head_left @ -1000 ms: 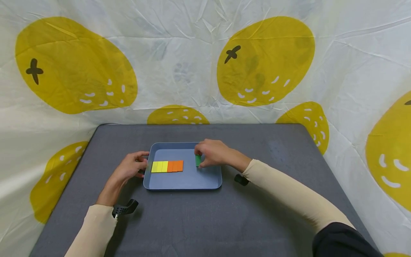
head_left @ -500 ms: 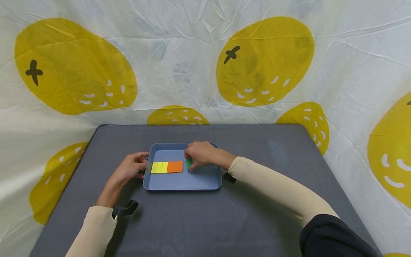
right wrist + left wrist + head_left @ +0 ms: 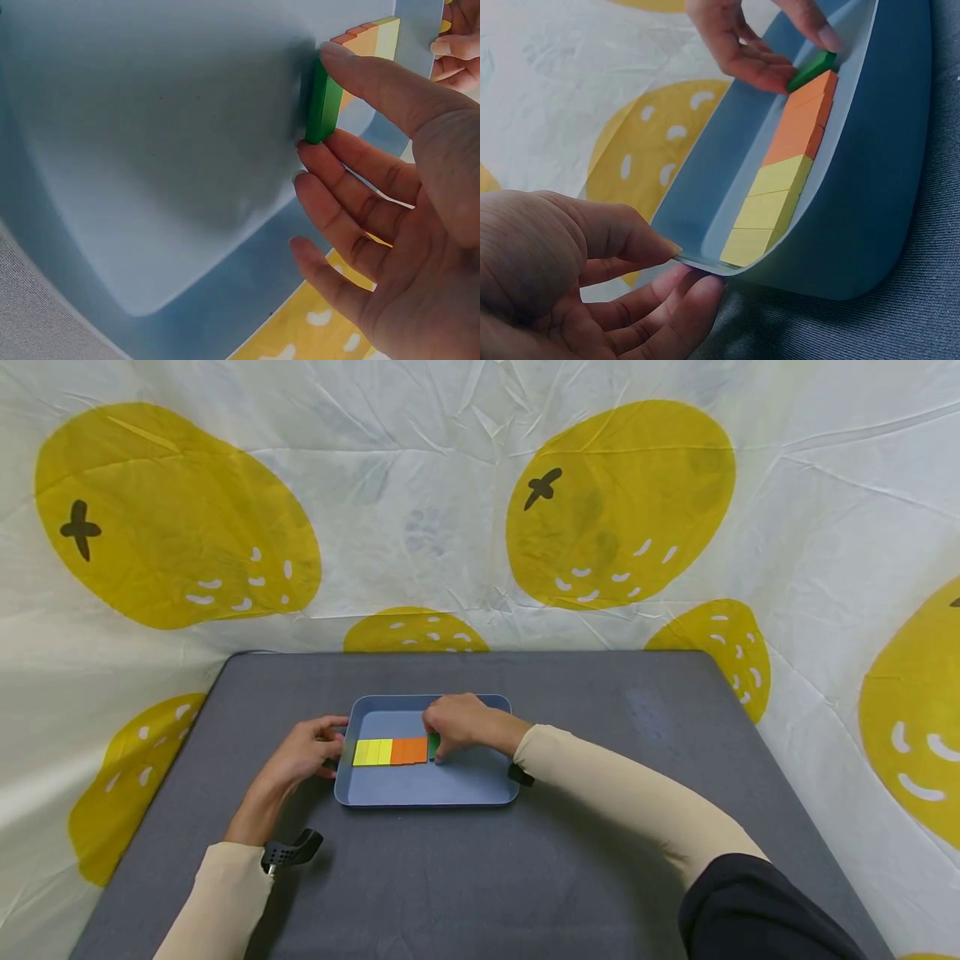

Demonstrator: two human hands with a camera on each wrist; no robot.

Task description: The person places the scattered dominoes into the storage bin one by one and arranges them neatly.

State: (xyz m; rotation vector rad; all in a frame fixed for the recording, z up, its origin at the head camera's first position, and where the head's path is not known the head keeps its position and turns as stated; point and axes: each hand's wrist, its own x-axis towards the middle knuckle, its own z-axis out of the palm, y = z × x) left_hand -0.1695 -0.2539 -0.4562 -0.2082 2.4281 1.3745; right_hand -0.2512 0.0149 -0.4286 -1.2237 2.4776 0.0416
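Observation:
A shallow blue tray (image 3: 420, 788) lies on the table. My left hand (image 3: 302, 752) pinches its left rim, with the thumb on top and fingers below in the left wrist view. Inside the tray runs a row of flat blocks, several yellow blocks (image 3: 372, 752) at the left and orange blocks (image 3: 408, 751) joined on at the right. My right hand (image 3: 467, 723) pinches a thin green block (image 3: 325, 105) between thumb and fingertip at the orange end. It stands very near the last orange block; whether they touch I cannot tell.
The dark grey table (image 3: 480, 877) extends around the tray. A white curtain (image 3: 420, 485) printed with yellow fruit hangs behind and beside it. Black wrist devices (image 3: 292, 849) are worn on both arms.
My right hand has moved left over the tray with the green block, bringing it up to the orange end of the row. My left hand has stayed at the tray's rim.

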